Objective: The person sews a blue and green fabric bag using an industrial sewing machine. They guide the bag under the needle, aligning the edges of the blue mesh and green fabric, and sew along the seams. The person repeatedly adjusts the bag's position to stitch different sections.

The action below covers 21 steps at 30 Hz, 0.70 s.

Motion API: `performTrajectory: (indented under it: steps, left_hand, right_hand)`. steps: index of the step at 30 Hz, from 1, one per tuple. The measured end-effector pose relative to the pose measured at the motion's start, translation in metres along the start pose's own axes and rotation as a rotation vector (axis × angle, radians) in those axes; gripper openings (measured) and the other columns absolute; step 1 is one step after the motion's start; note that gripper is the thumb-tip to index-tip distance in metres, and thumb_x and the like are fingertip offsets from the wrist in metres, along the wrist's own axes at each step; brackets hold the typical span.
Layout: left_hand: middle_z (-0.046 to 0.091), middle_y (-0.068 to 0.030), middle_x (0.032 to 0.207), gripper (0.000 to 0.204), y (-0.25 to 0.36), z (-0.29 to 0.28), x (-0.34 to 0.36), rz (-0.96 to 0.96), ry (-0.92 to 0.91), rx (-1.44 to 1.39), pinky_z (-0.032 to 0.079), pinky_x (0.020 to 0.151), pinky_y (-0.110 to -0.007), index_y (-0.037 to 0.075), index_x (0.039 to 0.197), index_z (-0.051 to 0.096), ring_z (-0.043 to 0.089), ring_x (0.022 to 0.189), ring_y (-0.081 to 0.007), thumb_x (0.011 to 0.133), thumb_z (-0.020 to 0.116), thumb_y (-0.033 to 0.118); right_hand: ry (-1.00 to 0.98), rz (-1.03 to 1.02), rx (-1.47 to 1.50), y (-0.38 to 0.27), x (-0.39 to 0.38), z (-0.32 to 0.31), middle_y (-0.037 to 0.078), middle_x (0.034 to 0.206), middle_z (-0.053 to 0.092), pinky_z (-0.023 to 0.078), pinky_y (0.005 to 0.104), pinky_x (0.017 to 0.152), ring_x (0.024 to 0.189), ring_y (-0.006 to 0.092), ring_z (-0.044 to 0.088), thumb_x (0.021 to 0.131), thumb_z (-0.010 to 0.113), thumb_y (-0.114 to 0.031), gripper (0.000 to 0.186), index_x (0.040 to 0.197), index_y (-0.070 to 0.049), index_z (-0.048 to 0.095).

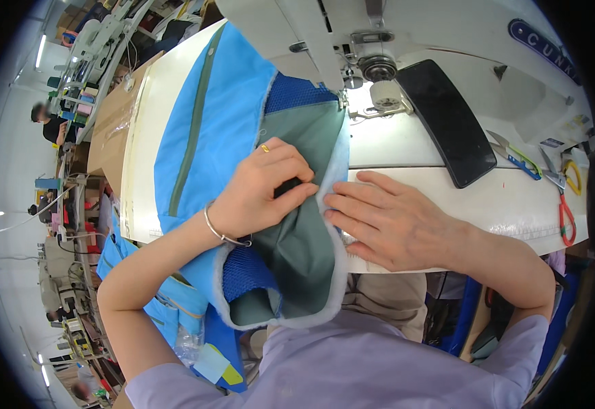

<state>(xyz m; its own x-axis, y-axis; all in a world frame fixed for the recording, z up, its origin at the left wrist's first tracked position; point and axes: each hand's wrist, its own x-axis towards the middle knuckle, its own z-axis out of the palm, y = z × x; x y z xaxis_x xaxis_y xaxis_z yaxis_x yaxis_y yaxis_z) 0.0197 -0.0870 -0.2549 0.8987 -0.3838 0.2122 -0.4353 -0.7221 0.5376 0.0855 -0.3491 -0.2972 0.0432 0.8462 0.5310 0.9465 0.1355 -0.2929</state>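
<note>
Both our hands meet on the grey-green panel [304, 232], left hand [263, 191] pinching its fold, right hand [393, 221] flat and open along its edge, which runs toward the needle [344, 102].

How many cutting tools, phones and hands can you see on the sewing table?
Scissors with red handles: 1
Small thread snips: 1
Black phone: 1
Hands on the blue and grey fabric: 2, the left hand and the right hand
Total: 5
</note>
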Motion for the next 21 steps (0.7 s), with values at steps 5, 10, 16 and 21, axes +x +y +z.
performTrajectory:
  steps: [5,10,16,21]
  left_hand:
    - [0.070,-0.0138,0.124,0.014,0.009,-0.009,0.007,0.059,0.009,-0.027,0.049,0.101,-0.042,0.004,0.103,0.068,0.064,0.114,-0.0327,0.089,0.073,0.004]
    - [0.068,-0.0126,0.135,0.029,0.005,0.006,0.006,0.125,-0.061,0.060,0.048,0.109,-0.046,0.005,0.117,0.072,0.062,0.127,-0.0338,0.089,0.070,0.002]
    - [0.069,-0.0089,0.131,0.035,0.000,0.008,0.005,0.185,-0.025,0.131,0.051,0.105,-0.045,0.005,0.119,0.073,0.063,0.122,-0.0319,0.084,0.071,0.000]
    - [0.070,-0.0081,0.125,0.039,0.001,0.011,0.010,0.217,0.009,0.110,0.053,0.101,-0.043,0.005,0.118,0.073,0.064,0.118,-0.0295,0.079,0.073,0.001]
  right_hand:
    - [0.020,-0.020,-0.008,-0.001,0.000,0.000,0.016,0.122,0.067,0.048,0.0467,0.106,0.123,0.0309,0.060,0.079,0.081,-0.025,0.046,0.113,0.004,0.069]
    - [0.034,-0.013,-0.010,-0.002,0.001,0.001,0.013,0.113,0.066,0.049,0.0465,0.105,0.115,0.0297,0.061,0.079,0.081,-0.025,0.036,0.101,0.001,0.070]
    - [-0.018,-0.006,0.002,-0.002,0.007,-0.006,0.013,0.112,0.066,0.048,0.0474,0.106,0.115,0.0299,0.061,0.081,0.081,-0.027,0.035,0.099,0.000,0.069]
    - [-0.107,-0.005,-0.009,-0.002,0.010,-0.014,0.014,0.113,0.066,0.047,0.0489,0.108,0.117,0.0316,0.060,0.082,0.080,-0.028,0.037,0.102,0.000,0.068]
